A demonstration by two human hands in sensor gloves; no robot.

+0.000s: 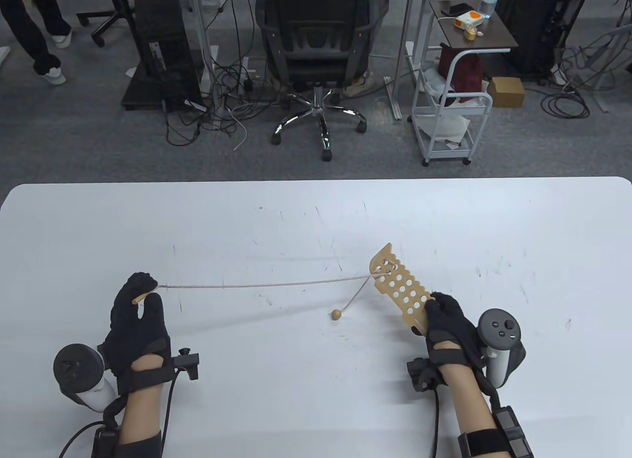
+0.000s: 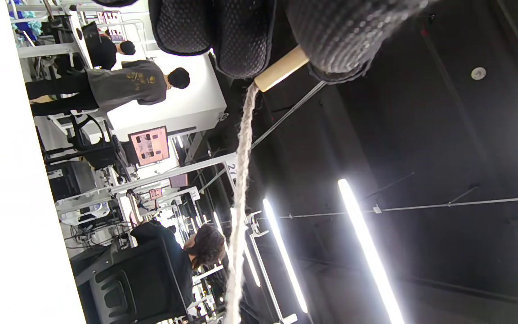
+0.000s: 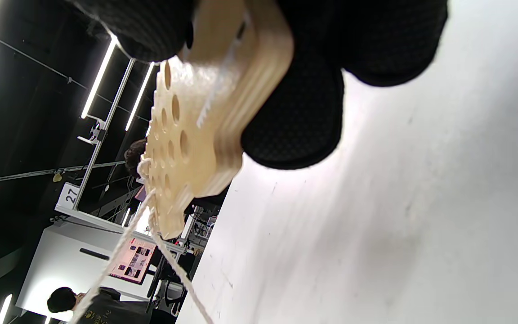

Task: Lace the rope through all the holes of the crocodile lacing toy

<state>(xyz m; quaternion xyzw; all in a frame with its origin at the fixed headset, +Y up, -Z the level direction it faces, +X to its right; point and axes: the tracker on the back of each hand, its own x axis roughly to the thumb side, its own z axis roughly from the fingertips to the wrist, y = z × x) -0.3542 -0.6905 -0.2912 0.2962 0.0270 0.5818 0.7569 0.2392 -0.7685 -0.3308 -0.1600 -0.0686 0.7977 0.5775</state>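
Observation:
My right hand (image 1: 444, 312) grips the near end of the wooden crocodile lacing board (image 1: 401, 286), held tilted above the white table (image 1: 316, 216); the board (image 3: 205, 121) shows rows of round holes. A pale rope (image 1: 266, 283) runs taut from a hole near the board's far end to my left hand (image 1: 140, 300), which pinches the rope's wooden needle tip (image 1: 139, 297) between thumb and fingers. In the left wrist view the needle tip (image 2: 281, 69) sticks out of the gloved fingers, the rope (image 2: 241, 189) trailing away. A short tail hangs from the board to a wooden bead (image 1: 336, 314) at the table.
Beyond the table's far edge stand a black office chair (image 1: 316, 48), a white trolley (image 1: 452, 107) and tangled cables on the floor. A person's legs (image 1: 34, 33) show at the far left.

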